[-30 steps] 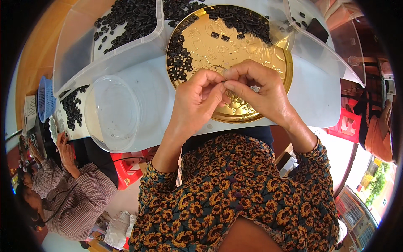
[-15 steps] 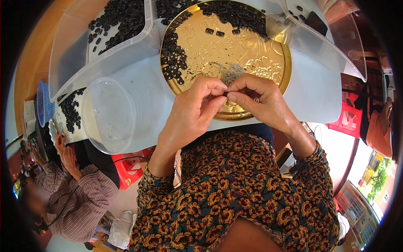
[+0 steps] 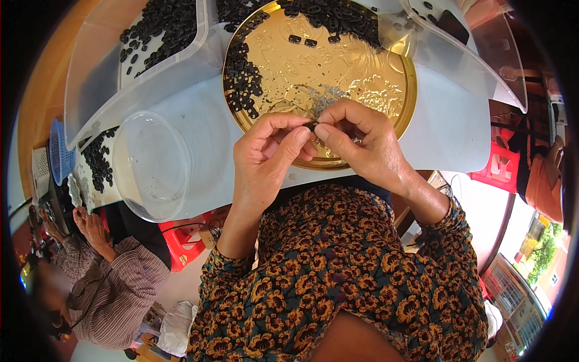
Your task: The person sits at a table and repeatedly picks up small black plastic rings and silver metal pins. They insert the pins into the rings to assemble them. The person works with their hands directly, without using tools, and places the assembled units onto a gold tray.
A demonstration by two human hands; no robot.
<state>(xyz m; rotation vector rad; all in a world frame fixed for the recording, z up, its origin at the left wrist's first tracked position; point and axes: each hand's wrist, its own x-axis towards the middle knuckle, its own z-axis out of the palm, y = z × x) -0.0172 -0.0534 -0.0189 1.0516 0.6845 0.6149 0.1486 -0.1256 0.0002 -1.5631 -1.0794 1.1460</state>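
Note:
Over the near rim of a round gold tray (image 3: 409, 114), my two hands meet fingertip to fingertip. My left hand (image 3: 268, 151) pinches a small black part (image 3: 311, 125) between thumb and forefinger. My right hand (image 3: 362, 136) is closed in a pinch at the same part's right end; whether it holds a second tiny piece is hidden by the fingers. Just beyond the fingers lies a heap of small grey metal pins (image 3: 326, 98). Black oval pieces with holes (image 3: 243, 78) line the tray's left side, and more (image 3: 338, 23) are piled at its far side.
At left stand a clear plastic bin (image 3: 129, 99) with black pieces, a round clear tub (image 3: 152, 208) and a blue basket (image 3: 61, 151). Another clear bin (image 3: 482, 66) reaches over the tray's right. A co-worker in a striped sleeve (image 3: 136, 265) sits at lower left. A red stool (image 3: 497, 168) is at right.
My joined hands have shifted slightly left and a little farther from me, with more of the black part showing between the fingertips. The view has shifted a little too.

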